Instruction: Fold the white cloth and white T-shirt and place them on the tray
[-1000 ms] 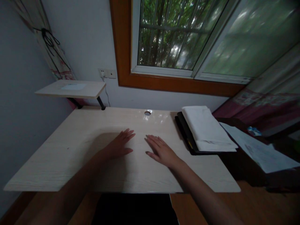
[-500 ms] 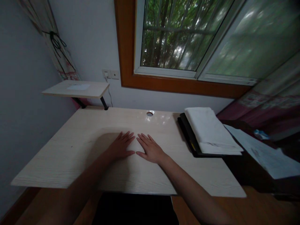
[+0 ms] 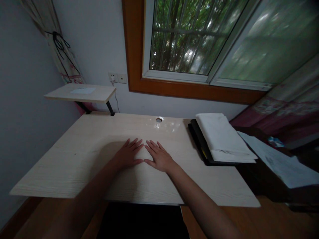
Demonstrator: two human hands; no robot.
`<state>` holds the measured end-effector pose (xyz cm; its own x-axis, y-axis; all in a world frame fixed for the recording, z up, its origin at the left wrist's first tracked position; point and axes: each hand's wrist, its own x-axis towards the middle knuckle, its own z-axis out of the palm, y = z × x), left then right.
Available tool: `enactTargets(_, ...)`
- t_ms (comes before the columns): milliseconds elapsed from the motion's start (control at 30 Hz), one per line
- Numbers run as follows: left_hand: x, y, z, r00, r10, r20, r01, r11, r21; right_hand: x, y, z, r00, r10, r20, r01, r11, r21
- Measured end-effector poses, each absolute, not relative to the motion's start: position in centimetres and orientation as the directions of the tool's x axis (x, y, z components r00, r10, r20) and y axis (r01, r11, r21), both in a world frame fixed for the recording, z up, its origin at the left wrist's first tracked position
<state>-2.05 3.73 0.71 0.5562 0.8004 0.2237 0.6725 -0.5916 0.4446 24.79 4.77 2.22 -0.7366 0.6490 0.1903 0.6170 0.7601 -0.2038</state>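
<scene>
Both palms lie face down on a pale wood-grain desk, near its middle. My left hand rests with fingers spread and holds nothing. Beside it, my right hand is also flat with spread fingers, holding nothing. The two thumb tips almost meet; whether they touch, I cannot tell. To the right of my right hand lies a folded white cloth or paper stack on top of black folder-like items, with a bit of yellow showing at their edge.
A small raised shelf on black legs holds a paper sheet at the back left. A round cable-hole cover sits near the back edge. Wall sockets hold a plugged cord. Large papers lie on a dark surface at right.
My hands stay flat in the same place on the desk. The whole view has shifted very slightly.
</scene>
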Motion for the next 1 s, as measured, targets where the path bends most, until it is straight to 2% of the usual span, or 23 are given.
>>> enactTargets(533, -1.88, 3.61, 0.58, 0.551, 0.806, 0.215, 0.651, -0.577, 0.494, 24.69, 4.71, 1.49, -0.731, 0.653, 0.195, 0.633, 0.757, -0.164)
enactTargets(667, -1.91, 3.63, 0.32, 0.531, 0.814, 0.236, 0.617, -0.562, 0.551, 24.66, 4.7, 1.42, -0.728, 0.657, 0.196, 0.637, 0.754, -0.16)
enactTargets(1000, -1.91, 3.7, 0.33, 0.533, 0.808, 0.25, 0.6, -0.569, 0.562, 24.7, 4.53, 1.75, -0.727, 0.661, 0.186, 0.639, 0.751, -0.167)
